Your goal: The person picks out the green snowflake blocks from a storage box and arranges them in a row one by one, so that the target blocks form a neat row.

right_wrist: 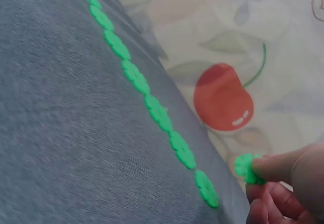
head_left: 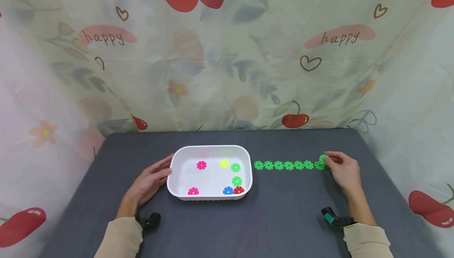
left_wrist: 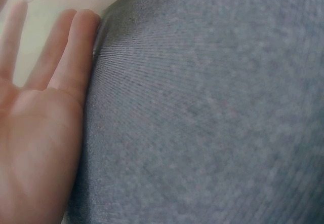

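Note:
In the head view my left hand [head_left: 150, 181] touches the left end of a white plastic tray [head_left: 209, 197] with fairly straight fingers. Its palm and fingers [left_wrist: 76, 57] show beside the tray wall in the left wrist view. A green slotted snowflake disc [right_wrist: 245, 167] is pinched between the thumb and fingers of my right hand [head_left: 345, 171]. That disc is above the table, over the right end of a straight row of several matching green discs [head_left: 289, 165]. The row lies flat to the right of the tray.
Inside the tray lie pink discs [head_left: 201, 165], a yellow disc [head_left: 224, 164], green discs [head_left: 237, 181], a blue disc [head_left: 228, 190] and a red disc [head_left: 239, 189]. A dark grey cloth covers the table [head_left: 283, 222]. Behind it hangs a printed curtain [head_left: 220, 84].

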`<act>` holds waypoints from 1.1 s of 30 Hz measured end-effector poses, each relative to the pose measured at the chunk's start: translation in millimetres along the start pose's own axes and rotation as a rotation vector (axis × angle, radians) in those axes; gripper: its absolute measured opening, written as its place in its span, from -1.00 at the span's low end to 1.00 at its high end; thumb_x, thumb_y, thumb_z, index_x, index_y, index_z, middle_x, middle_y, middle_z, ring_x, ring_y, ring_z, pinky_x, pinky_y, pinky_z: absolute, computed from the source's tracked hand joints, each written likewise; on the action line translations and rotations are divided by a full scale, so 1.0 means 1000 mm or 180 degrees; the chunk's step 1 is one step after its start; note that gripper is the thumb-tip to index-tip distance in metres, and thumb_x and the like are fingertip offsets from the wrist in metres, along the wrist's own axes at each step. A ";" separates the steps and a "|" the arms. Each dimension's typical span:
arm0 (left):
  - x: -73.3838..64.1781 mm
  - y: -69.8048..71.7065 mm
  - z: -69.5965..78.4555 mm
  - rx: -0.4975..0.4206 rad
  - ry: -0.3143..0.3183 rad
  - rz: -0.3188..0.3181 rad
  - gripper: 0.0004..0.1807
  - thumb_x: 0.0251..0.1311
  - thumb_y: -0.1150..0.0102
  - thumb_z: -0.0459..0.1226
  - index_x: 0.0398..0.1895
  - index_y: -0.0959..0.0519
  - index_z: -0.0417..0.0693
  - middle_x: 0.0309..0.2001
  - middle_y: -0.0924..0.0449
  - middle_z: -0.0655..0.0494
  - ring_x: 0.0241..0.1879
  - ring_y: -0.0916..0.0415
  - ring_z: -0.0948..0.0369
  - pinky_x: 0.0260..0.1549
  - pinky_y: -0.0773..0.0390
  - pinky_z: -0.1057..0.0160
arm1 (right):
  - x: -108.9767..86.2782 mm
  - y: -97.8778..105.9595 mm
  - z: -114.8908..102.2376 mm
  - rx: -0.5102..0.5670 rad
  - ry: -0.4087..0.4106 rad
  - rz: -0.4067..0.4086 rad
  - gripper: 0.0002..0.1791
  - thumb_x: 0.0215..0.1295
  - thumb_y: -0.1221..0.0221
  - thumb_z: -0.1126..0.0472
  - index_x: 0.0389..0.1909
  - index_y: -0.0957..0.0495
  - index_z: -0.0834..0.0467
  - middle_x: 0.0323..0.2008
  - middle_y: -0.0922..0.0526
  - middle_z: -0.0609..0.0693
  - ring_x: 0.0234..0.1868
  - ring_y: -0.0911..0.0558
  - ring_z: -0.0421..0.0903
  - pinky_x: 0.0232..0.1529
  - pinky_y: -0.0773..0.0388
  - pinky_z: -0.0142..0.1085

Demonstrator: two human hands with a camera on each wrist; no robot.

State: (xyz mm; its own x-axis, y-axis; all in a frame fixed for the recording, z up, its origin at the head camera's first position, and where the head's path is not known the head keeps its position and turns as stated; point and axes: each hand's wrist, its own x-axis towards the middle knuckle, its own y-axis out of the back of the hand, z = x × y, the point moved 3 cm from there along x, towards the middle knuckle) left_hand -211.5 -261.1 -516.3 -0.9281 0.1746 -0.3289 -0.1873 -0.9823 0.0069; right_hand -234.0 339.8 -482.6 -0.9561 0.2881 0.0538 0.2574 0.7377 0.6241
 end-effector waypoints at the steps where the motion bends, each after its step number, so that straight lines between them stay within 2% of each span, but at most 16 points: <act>1: 0.000 0.000 0.000 -0.0010 -0.0001 -0.0006 -0.22 0.39 -0.25 -0.06 0.61 -0.15 0.27 0.61 -0.13 0.02 0.37 -0.36 0.33 0.38 -0.46 0.27 | 0.001 0.002 0.001 -0.0069 -0.0016 0.0016 -0.58 0.45 -0.20 -0.07 0.14 -0.67 0.11 -0.30 -0.63 -0.36 -0.36 -0.49 -0.50 -0.38 -0.50 -0.47; 7: 0.001 0.000 -0.001 -0.0015 -0.0025 -0.0011 -0.22 0.40 -0.24 -0.07 0.61 -0.15 0.26 0.61 -0.13 0.02 0.36 -0.37 0.35 0.39 -0.45 0.26 | 0.004 0.009 0.009 -0.0445 -0.0109 0.0072 -0.62 0.45 -0.20 -0.01 0.10 -0.70 0.12 -0.12 -0.77 0.07 -0.36 -0.44 -0.50 -0.36 -0.44 -0.45; 10: 0.001 0.001 -0.002 -0.0004 -0.0024 -0.0001 -0.22 0.40 -0.24 -0.08 0.61 -0.15 0.25 0.61 -0.13 0.02 0.37 -0.36 0.33 0.41 -0.43 0.22 | 0.005 0.009 0.012 -0.0540 -0.0108 0.0041 -0.63 0.45 -0.19 0.02 0.09 -0.70 0.17 -0.07 -0.76 0.18 -0.28 -0.52 -0.32 -0.31 -0.43 -0.37; 14: 0.000 0.000 0.000 -0.0034 -0.0048 -0.0014 -0.23 0.41 -0.23 -0.10 0.62 -0.15 0.22 0.61 -0.13 -0.01 0.34 -0.39 0.37 0.34 -0.49 0.31 | 0.004 0.008 0.016 -0.0597 -0.0082 0.0031 -0.64 0.47 -0.18 0.07 0.07 -0.69 0.23 -0.08 -0.75 0.25 -0.17 -0.61 0.02 -0.23 -0.42 -0.23; 16: -0.001 -0.001 0.001 -0.0078 -0.0069 -0.0033 -0.23 0.42 -0.22 -0.13 0.62 -0.14 0.19 0.61 -0.13 -0.04 0.30 -0.42 0.41 0.26 -0.52 0.38 | 0.003 0.008 0.017 -0.0622 -0.0044 0.0044 -0.65 0.47 -0.18 0.10 0.06 -0.69 0.26 -0.10 -0.75 0.27 -0.13 -0.62 0.12 -0.22 -0.43 -0.17; 22: 0.000 -0.002 0.001 -0.0100 -0.0079 -0.0036 -0.23 0.41 -0.23 -0.13 0.62 -0.15 0.17 0.60 -0.13 -0.06 0.26 -0.45 0.44 0.17 -0.53 0.46 | 0.004 0.005 0.020 -0.0754 0.0077 0.0071 -0.66 0.46 -0.17 0.13 0.06 -0.68 0.29 -0.10 -0.74 0.30 -0.12 -0.63 0.20 -0.16 -0.44 -0.04; 28: 0.000 -0.001 0.001 -0.0088 -0.0067 -0.0012 -0.22 0.41 -0.24 -0.12 0.62 -0.15 0.18 0.60 -0.14 -0.06 0.26 -0.45 0.44 0.17 -0.54 0.46 | 0.008 0.004 0.021 -0.0999 0.0394 0.0092 -0.68 0.42 -0.22 0.17 -0.01 -0.70 0.34 -0.16 -0.74 0.32 -0.17 -0.64 0.26 -0.16 -0.47 0.07; 30: 0.000 -0.001 0.001 -0.0103 -0.0067 -0.0011 -0.23 0.41 -0.23 -0.13 0.62 -0.15 0.17 0.60 -0.14 -0.06 0.26 -0.45 0.44 0.17 -0.54 0.45 | 0.008 0.004 0.020 -0.1053 0.0463 0.0139 -0.67 0.40 -0.24 0.17 -0.01 -0.68 0.35 -0.14 -0.72 0.36 -0.13 -0.63 0.29 -0.15 -0.50 0.11; 33: -0.001 -0.001 0.002 -0.0120 -0.0062 -0.0021 -0.24 0.42 -0.22 -0.15 0.62 -0.15 0.16 0.60 -0.14 -0.07 0.27 -0.45 0.43 0.19 -0.54 0.44 | 0.006 0.005 0.019 -0.1127 0.0461 0.0220 -0.61 0.40 -0.23 0.17 0.07 -0.61 0.40 -0.05 -0.63 0.44 0.00 -0.54 0.37 0.00 -0.44 0.22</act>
State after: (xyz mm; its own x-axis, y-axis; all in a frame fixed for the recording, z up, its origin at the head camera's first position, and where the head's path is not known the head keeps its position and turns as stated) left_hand -211.2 -259.9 -514.6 -0.9329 0.1822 -0.3105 -0.1816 -0.9829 -0.0310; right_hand -235.9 356.6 -494.3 -0.9546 0.2220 0.1987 0.2818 0.4558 0.8443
